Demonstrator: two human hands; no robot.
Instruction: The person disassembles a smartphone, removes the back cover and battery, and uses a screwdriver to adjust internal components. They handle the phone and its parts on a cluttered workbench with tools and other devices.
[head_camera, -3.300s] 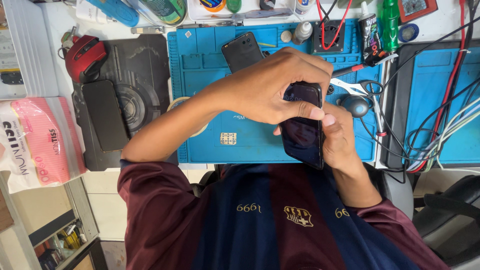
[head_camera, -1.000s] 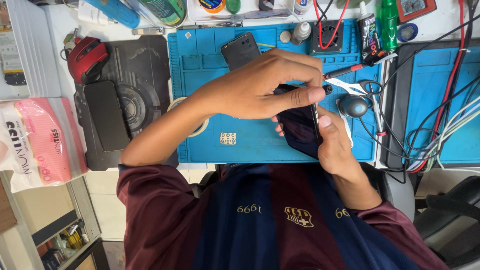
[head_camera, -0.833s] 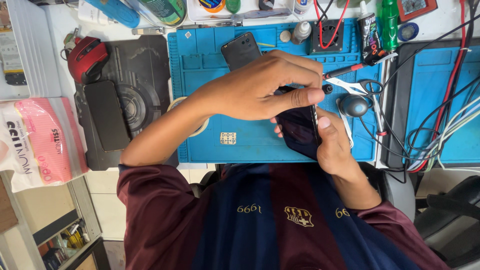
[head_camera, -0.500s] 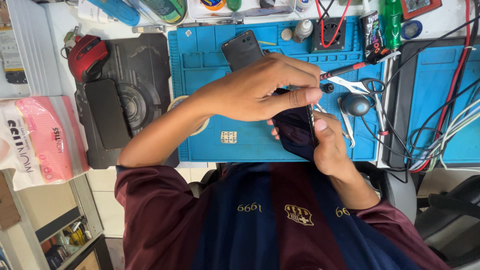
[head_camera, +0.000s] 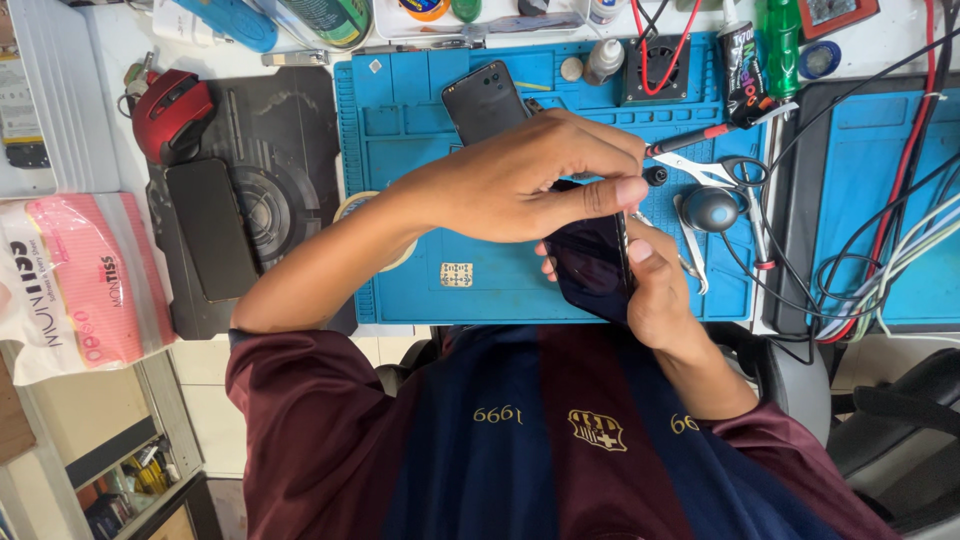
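Dark phone (head_camera: 592, 265) gripped by right hand (head_camera: 660, 285), left hand (head_camera: 525, 185) fingers (head_camera: 600, 195) pressed on its top; pink tissue pack (head_camera: 75, 280) at bench's (head_camera: 110, 45) left edge.

Setting: small electronics repair workshop, phone servicing bench. Evidence: table (head_camera: 130, 40) covered by a blue silicone repair mat (head_camera: 420, 150) with moulded parts compartments; second blue mat (head_camera: 870, 190) at one side. A loose phone back cover (head_camera: 485, 100) lies on the mat, a dark phone (head_camera: 210, 228) on a black pad (head_camera: 290, 130). Tweezers (head_camera: 700, 172), small bottles (head_camera: 604, 60), a glue tube (head_camera: 742, 62), a small fan (head_camera: 668, 72). Tangled red, black and white cables (head_camera: 880, 250). Tissue pack (head_camera: 75, 280) at table edge.
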